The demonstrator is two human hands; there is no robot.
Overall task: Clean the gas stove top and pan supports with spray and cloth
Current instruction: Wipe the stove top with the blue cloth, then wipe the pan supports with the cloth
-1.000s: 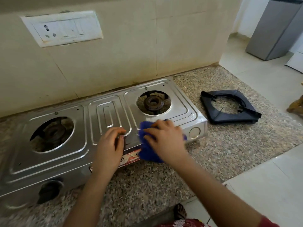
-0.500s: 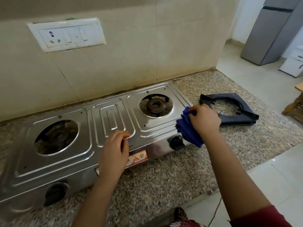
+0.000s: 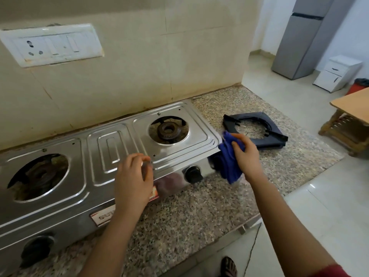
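A two-burner steel gas stove (image 3: 111,152) sits on the granite counter against the wall, both pan supports off. My right hand (image 3: 244,155) grips a blue cloth (image 3: 227,160) against the stove's right front corner and side. My left hand (image 3: 132,180) rests on the stove's front edge near the middle, fingers bent down over the rim. One black pan support (image 3: 257,130) lies on the counter to the right of the stove. The right burner (image 3: 167,129) and left burner (image 3: 38,174) are bare. No spray bottle is in view.
The speckled granite counter (image 3: 189,212) ends close to my body and at the right beyond the pan support. Black knobs (image 3: 192,173) sit on the stove front. A switchboard (image 3: 50,45) is on the wall. A fridge (image 3: 303,37), white drawer unit and wooden table stand at the right.
My right hand carried the blue cloth from the stove's front middle to its right corner, then slightly down the side. My left hand stayed on the front edge.
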